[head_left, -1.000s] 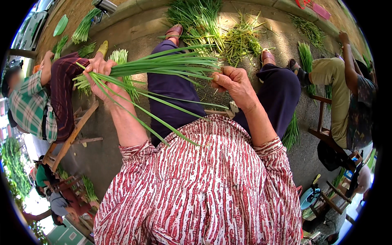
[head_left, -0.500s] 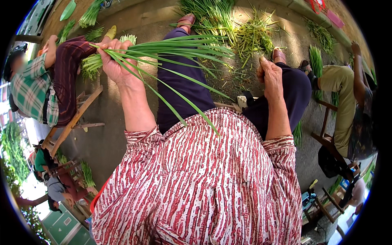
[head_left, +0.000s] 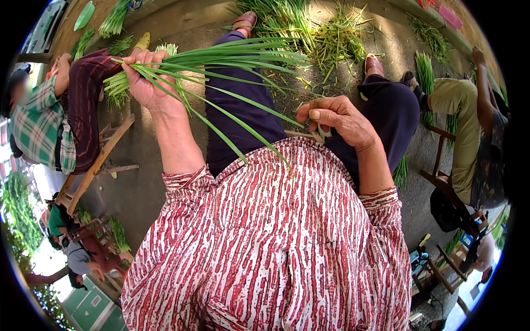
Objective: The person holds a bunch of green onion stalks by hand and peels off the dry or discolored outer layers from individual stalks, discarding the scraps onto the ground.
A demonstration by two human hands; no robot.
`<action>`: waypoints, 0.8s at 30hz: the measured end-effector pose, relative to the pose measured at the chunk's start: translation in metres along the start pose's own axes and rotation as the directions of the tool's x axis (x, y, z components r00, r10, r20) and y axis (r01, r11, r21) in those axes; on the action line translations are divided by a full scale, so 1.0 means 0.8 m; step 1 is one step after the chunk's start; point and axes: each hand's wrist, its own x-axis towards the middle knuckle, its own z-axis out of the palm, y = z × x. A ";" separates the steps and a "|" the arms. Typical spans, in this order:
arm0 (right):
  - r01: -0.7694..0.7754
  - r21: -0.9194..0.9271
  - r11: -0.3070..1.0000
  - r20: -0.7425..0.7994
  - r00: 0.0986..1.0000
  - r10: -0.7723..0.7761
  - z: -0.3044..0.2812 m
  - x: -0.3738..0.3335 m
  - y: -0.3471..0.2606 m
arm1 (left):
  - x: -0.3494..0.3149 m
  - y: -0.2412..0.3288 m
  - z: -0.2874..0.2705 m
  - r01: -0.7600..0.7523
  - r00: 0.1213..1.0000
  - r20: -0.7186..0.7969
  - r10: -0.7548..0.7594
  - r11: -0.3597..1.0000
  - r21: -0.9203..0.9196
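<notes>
My left hand (head_left: 149, 80) is closed round the base of a bunch of long, flat green chives (head_left: 221, 58). The leaves fan out to the right over my left thigh, and a few droop toward my shirt. My right hand (head_left: 339, 118) is by the tip of one drooping leaf, thumb and fingers drawn together. Whether that leaf or some small scrap is between its fingertips I cannot make out.
On the ground ahead lie a heap of green chives (head_left: 281, 25) and a pile of yellowish trimmings (head_left: 339, 38). A trimmed bundle (head_left: 117, 89) lies beyond my left hand. Seated co-workers flank me, one in a plaid shirt (head_left: 41, 124) beside a wooden stool (head_left: 102, 160).
My right hand has come down and left from above my right knee to the leaf tips. My left hand, still holding the chives, has shifted slightly left.
</notes>
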 end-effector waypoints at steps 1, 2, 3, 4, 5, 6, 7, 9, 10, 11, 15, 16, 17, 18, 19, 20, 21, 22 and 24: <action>-0.013 0.024 1.000 0.018 1.000 0.013 0.005 0.000 -0.002 | 0.000 0.001 0.000 0.015 1.000 0.020 -0.015 1.000 -0.006; -0.027 0.049 0.998 0.036 0.999 0.025 0.009 0.001 -0.003 | 0.000 0.002 0.000 0.029 0.999 0.039 -0.029 1.000 -0.011; -0.042 0.062 0.997 0.057 0.998 0.038 0.011 0.002 -0.001 | 0.000 0.000 0.000 0.024 0.999 0.026 -0.024 1.000 -0.003; -0.058 0.076 0.995 0.078 0.996 0.052 0.013 0.004 0.002 | 0.000 -0.002 0.001 0.019 1.000 0.013 -0.019 1.000 0.006; -0.074 0.089 0.993 0.099 0.993 0.065 0.014 0.005 0.004 | 0.001 -0.004 0.002 0.014 1.000 0.000 -0.014 1.000 0.014; -0.049 0.071 0.996 0.113 0.993 0.040 0.017 0.007 0.003 | 0.001 -0.002 0.002 0.011 1.000 -0.010 -0.011 1.000 0.012; -0.048 0.075 0.996 0.099 0.994 0.041 0.016 0.008 0.003 | 0.001 -0.001 0.002 0.007 1.000 -0.021 -0.007 1.000 0.009; -0.049 0.081 0.996 0.069 0.997 0.043 0.014 0.009 0.004 | 0.001 0.002 0.000 0.004 1.000 -0.030 -0.004 1.000 0.009; -0.045 0.049 0.998 0.021 0.999 0.044 0.015 0.007 -0.004 | 0.001 0.002 0.000 0.004 1.000 -0.028 -0.004 1.000 0.011; -0.042 0.032 0.999 -0.002 0.999 0.042 0.014 0.006 -0.005 | 0.002 0.003 -0.002 0.005 1.000 -0.026 -0.004 1.000 0.013; -0.013 -0.045 0.999 -0.133 0.991 0.007 0.007 0.003 -0.001 | 0.002 0.003 -0.001 -0.033 0.999 -0.035 0.035 0.998 0.060; -0.007 -0.088 0.996 -0.174 0.985 -0.009 0.004 0.001 -0.003 | 0.001 0.004 -0.001 -0.028 0.999 -0.020 0.029 0.998 0.056; -0.002 -0.131 0.991 -0.214 0.976 -0.027 -0.001 -0.002 -0.004 | -0.001 0.003 -0.002 -0.038 0.999 -0.033 0.041 0.994 0.101; 0.096 -0.057 0.994 -0.228 0.968 -0.107 -0.005 -0.003 -0.008 | -0.001 0.000 0.000 -0.049 0.998 -0.039 0.056 0.988 0.147; 0.078 -0.063 0.995 -0.353 0.931 -0.096 -0.001 -0.008 -0.020 | -0.002 -0.004 0.003 -0.062 0.996 -0.045 0.072 0.979 0.192; 0.122 -0.075 0.990 -0.375 0.916 -0.141 -0.001 -0.009 -0.024 | -0.010 -0.008 0.005 -0.076 0.994 -0.059 0.097 0.952 0.296; 0.169 -0.093 0.981 -0.407 0.893 -0.192 -0.003 -0.009 -0.027 | -0.013 -0.025 0.012 -0.094 0.982 -0.115 0.151 0.914 0.393; 0.192 -0.101 0.976 -0.428 0.877 -0.217 0.002 -0.008 -0.035 | -0.020 -0.041 0.025 -0.119 0.961 -0.162 0.224 0.863 0.491; 0.300 -0.179 0.937 -0.474 0.809 -0.349 0.023 -0.002 -0.048 | -0.019 -0.070 0.034 -0.085 0.948 -0.193 0.255 0.782 0.618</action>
